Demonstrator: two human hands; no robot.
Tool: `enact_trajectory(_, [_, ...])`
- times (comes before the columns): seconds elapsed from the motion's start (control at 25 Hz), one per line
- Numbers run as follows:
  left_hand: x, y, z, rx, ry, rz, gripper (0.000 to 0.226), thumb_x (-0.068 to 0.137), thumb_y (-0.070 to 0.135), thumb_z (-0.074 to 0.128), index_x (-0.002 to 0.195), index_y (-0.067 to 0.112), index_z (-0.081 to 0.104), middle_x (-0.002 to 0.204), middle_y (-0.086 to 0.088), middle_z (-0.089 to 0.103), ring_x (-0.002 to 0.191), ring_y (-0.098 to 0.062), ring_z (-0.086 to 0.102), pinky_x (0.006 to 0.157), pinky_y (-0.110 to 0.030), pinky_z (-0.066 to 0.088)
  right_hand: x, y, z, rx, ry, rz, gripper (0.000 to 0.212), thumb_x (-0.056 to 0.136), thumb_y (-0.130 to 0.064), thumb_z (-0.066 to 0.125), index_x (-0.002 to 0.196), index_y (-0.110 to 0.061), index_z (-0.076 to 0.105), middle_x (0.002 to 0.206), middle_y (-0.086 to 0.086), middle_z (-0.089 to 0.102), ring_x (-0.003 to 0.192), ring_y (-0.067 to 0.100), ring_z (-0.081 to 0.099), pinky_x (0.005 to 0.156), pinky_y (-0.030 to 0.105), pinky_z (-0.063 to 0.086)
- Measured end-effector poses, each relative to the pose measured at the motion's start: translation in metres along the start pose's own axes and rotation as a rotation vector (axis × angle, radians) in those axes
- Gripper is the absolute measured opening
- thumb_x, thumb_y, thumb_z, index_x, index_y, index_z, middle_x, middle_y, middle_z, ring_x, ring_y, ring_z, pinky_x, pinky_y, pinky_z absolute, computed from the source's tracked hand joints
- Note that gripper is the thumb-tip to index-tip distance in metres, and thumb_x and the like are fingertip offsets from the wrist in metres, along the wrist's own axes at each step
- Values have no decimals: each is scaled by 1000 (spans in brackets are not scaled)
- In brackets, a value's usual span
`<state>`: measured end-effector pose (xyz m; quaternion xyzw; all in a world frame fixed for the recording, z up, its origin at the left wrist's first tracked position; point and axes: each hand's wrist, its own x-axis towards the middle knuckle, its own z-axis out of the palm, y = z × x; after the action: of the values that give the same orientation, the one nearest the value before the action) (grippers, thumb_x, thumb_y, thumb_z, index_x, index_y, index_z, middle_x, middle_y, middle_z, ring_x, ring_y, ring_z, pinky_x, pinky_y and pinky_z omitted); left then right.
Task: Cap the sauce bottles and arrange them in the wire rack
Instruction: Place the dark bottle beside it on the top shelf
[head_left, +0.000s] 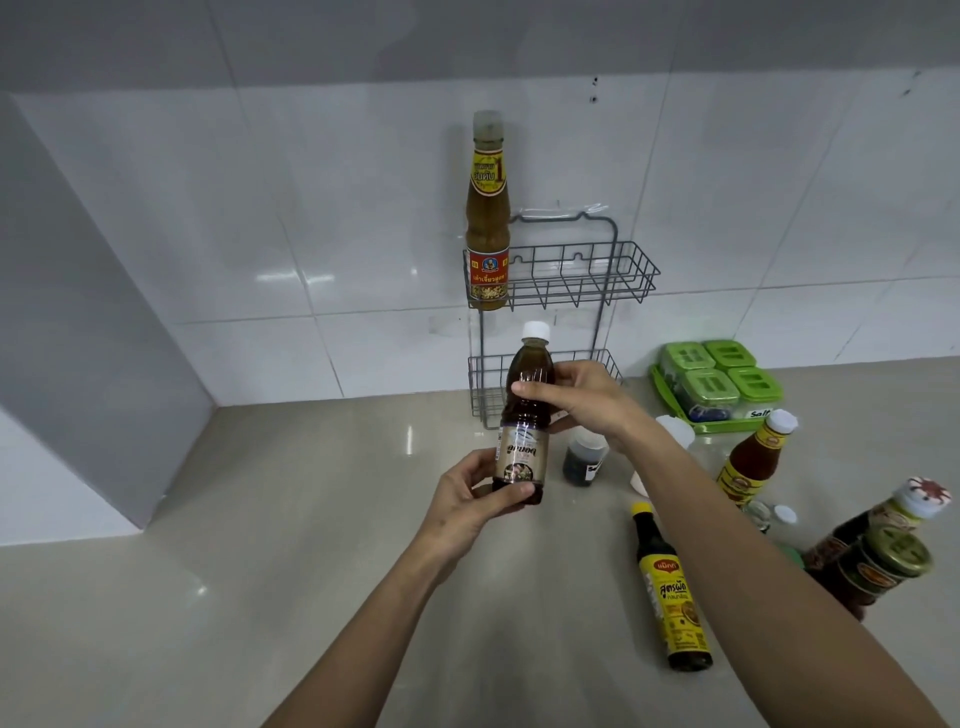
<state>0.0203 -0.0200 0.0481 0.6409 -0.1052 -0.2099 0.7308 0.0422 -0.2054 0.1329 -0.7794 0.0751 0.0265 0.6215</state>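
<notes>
I had the dark sauce bottle (522, 421) off the counter (291, 545) and near the middle of my view, its white cap (535, 329) already on. My left hand (470, 499) clasped the base, fingers wrapped around the label's lower edge, carrying the weight. My right hand (571, 397) closed around the shoulder from three o'clock, steadying the neck so the bottle stayed nearly upright, tilted a little toward one o'clock. That two-handed hold looked suited to guiding it into a basket rather than to twisting the cap, since neither hand touched the cap.

The wire rack (563, 275) hung on the tiled wall at twelve o'clock from the bottle. Its upper basket held one tall bottle (487, 218) at the far left end, leaving the rest free. The lower basket (488, 384) sat directly behind the bottle I held, and I judged it the nearer target.

At four o'clock lay a yellow-labelled bottle (672, 587) on its side. Further toward three o'clock, a red sauce bottle (753, 457) and others awaited.
</notes>
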Motion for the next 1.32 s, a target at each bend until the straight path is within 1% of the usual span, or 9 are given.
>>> enact_trajectory(0.12, [10,11,-1,-19,12,70,49,75,-4,78,120,-2,60,109,-16,68,85,-16,72,79,-28,58,6,-10,-4,28,4,-33,40,75,-26,81,109,-11,67,94,5,75,83,17,74,65,30,61])
enact_trajectory(0.24, [25,26,-5,-32,-8,125,59,68,10,80,122,0,61,114,-17,68,90,-18,71,83,-33,59,13,-22,-9,-18,-19,-39,42,75,-26,81,111,-11,67,100,6,75,90,19,74,74,35,62])
enact_trajectory(0.36, [43,44,-9,40,-34,188,68,63,20,85,125,5,61,118,-13,69,101,-20,69,93,-36,56,21,-41,-15,0,-5,-77,39,78,-20,79,113,-6,67,101,7,75,89,19,73,68,30,62])
enact_trajectory(0.48, [66,76,-13,168,-86,267,67,75,20,81,135,10,53,129,-8,64,119,-18,61,98,-27,50,27,-68,-22,68,58,-196,35,79,-10,76,112,-4,65,101,6,74,84,13,73,63,26,61])
enact_trajectory(0.64, [99,118,-21,668,112,404,71,93,46,57,153,27,25,161,1,25,148,-15,21,118,-37,25,46,-101,-36,90,330,-447,37,80,-9,76,115,-8,62,106,7,71,94,17,69,79,30,60])
enact_trajectory(0.8, [130,127,-33,1291,197,416,73,101,40,41,156,17,-1,166,-2,-5,152,-18,-9,124,-41,1,75,-110,-44,-179,621,-542,48,80,-29,76,122,-16,56,113,0,70,102,15,65,88,32,54])
enact_trajectory(0.96, [137,107,-34,1575,113,346,78,102,38,39,154,14,-14,164,-4,-17,151,-19,-17,123,-41,-3,97,-95,-44,-313,591,-534,55,82,-30,74,130,-15,50,122,7,68,112,22,64,92,36,55])
enact_trajectory(1.04, [139,101,-35,1599,138,363,79,102,38,39,153,15,-16,163,-3,-18,150,-19,-18,122,-40,-4,104,-87,-42,-340,568,-508,55,82,-29,74,130,-14,51,121,8,68,111,22,65,89,34,56])
enact_trajectory(1.32, [145,98,-42,1622,123,377,80,101,35,41,154,16,-16,164,-1,-19,150,-18,-18,121,-39,-5,125,-77,-41,-338,513,-399,56,81,-39,73,130,-20,53,124,5,68,114,22,63,94,47,53])
